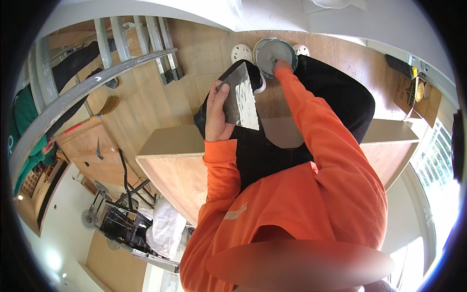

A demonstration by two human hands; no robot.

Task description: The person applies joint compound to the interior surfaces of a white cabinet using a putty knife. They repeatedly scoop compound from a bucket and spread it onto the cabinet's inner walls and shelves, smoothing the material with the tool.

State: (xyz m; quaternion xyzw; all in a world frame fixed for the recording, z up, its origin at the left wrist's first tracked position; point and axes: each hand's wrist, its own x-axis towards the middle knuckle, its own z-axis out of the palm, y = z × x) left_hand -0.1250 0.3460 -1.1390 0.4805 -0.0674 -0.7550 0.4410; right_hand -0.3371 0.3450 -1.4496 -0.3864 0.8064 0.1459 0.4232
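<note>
My left hand [216, 114] grips a flat grey metal plate [235, 95] by its edge, thumb on top and fingers underneath. A thick strip of white putty [246, 106] is spread along the plate's right side. My right arm stretches forward between my knees. At its end my right hand [282, 65] is closed at the near right of a round bucket [256, 52], over the grey contents. What its fingers hold is mostly hidden and too small to name. The bucket stands on the floor between my white clogs [241, 52].
I sit on a wooden box bench [172, 141]. A metal ladder [119, 39] stands at the far left beside a person in a green top [24, 114]. A broom [109, 105] and a cart [129, 224] are on the left, a cardboard box [405, 92] on the right.
</note>
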